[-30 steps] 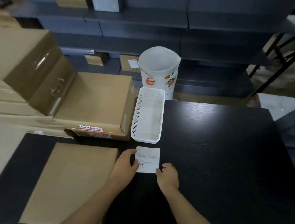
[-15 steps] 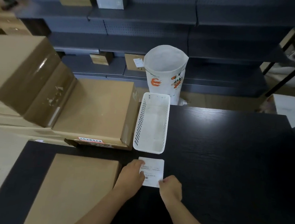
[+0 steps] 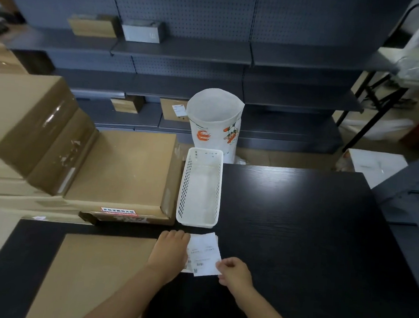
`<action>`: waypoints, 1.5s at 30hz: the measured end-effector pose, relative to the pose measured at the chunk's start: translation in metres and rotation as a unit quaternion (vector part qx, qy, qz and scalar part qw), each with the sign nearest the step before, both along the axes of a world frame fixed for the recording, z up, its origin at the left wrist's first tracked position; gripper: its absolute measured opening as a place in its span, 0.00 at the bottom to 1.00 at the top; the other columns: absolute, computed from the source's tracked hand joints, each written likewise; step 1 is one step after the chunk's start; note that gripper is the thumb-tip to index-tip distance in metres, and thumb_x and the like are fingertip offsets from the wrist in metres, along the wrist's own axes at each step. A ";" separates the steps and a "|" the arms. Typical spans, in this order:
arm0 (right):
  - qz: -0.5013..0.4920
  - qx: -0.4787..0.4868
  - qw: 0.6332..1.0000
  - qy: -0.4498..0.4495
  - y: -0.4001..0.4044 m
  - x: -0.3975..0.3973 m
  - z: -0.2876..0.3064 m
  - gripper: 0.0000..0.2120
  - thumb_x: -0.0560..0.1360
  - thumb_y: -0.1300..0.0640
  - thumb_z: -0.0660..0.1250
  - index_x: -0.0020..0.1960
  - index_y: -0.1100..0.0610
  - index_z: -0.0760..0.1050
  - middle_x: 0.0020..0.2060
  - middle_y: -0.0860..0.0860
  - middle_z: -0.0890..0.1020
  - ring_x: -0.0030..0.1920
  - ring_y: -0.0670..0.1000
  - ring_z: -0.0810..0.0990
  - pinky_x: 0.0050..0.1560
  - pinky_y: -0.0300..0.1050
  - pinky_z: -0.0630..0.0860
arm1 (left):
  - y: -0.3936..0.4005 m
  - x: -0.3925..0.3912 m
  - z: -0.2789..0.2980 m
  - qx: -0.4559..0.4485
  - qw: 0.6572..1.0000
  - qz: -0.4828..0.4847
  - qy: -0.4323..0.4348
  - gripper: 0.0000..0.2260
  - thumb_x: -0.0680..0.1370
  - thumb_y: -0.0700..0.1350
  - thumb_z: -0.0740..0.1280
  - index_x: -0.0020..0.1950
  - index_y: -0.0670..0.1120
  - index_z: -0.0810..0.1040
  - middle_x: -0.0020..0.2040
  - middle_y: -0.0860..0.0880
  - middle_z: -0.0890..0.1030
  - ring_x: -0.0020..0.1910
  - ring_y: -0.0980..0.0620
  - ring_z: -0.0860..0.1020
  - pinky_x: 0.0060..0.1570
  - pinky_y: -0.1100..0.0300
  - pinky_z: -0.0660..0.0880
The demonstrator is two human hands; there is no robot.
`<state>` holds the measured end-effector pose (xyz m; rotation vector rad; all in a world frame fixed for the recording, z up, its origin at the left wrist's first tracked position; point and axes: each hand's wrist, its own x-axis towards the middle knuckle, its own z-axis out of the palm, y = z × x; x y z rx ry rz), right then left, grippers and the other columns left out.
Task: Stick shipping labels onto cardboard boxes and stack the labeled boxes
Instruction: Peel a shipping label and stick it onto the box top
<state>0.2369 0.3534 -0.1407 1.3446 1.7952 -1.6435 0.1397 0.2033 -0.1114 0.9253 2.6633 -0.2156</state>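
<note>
Both hands, left hand (image 3: 171,252) and right hand (image 3: 232,271), are pinching the shipping label (image 3: 204,255); you are not yet sticking it onto the flat cardboard box (image 3: 89,275).

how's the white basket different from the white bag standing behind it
The white basket is rigid plastic with perforated walls; the white bag is soft, with orange printed graphics. The basket is low, long and rectangular; the bag stands tall with a round open mouth. The basket sits on the black table; the bag stands beyond the table's far edge. Both are white and open at the top.
</note>
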 end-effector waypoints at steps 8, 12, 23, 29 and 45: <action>-0.045 -0.066 0.991 0.103 -0.019 0.002 0.036 0.02 0.78 0.59 0.65 0.51 0.55 0.74 0.50 0.54 0.81 0.44 0.52 0.84 0.39 0.39 0.81 | -0.015 0.020 0.025 0.124 0.990 0.051 0.039 0.15 0.74 0.46 0.68 0.60 0.49 0.76 0.54 0.51 0.78 0.53 0.51 0.78 0.55 0.57 0.71; -0.001 -0.119 0.980 0.161 -0.049 0.003 0.059 0.04 0.78 0.57 0.67 0.50 0.58 0.77 0.45 0.55 0.84 0.44 0.53 0.84 0.41 0.40 0.81 | -0.040 0.044 0.041 0.266 0.960 0.087 -0.013 0.14 0.79 0.50 0.62 0.65 0.51 0.74 0.60 0.55 0.76 0.58 0.54 0.74 0.59 0.61 0.68; -0.115 -0.384 0.894 0.198 -0.181 0.000 0.099 0.13 0.77 0.63 0.65 0.57 0.70 0.76 0.45 0.62 0.82 0.47 0.57 0.82 0.52 0.49 0.81 | -0.170 0.066 0.061 0.421 0.888 0.160 -0.090 0.11 0.80 0.46 0.62 0.60 0.59 0.72 0.55 0.64 0.75 0.53 0.69 0.73 0.60 0.65 0.71; -0.102 -0.345 0.911 0.204 -0.260 -0.004 0.108 0.18 0.71 0.58 0.70 0.57 0.67 0.78 0.51 0.62 0.84 0.53 0.58 0.83 0.54 0.50 0.79 | -0.242 0.057 0.063 0.393 0.903 0.138 -0.105 0.17 0.82 0.44 0.57 0.71 0.51 0.69 0.67 0.56 0.73 0.63 0.64 0.69 0.66 0.69 0.64; -0.095 -0.270 0.919 0.271 -0.309 0.001 0.122 0.10 0.77 0.62 0.63 0.53 0.64 0.80 0.49 0.61 0.84 0.50 0.56 0.84 0.52 0.48 0.78 | -0.283 0.062 0.075 0.369 0.920 0.108 -0.074 0.23 0.83 0.43 0.54 0.77 0.54 0.53 0.75 0.54 0.62 0.70 0.61 0.64 0.69 0.68 0.61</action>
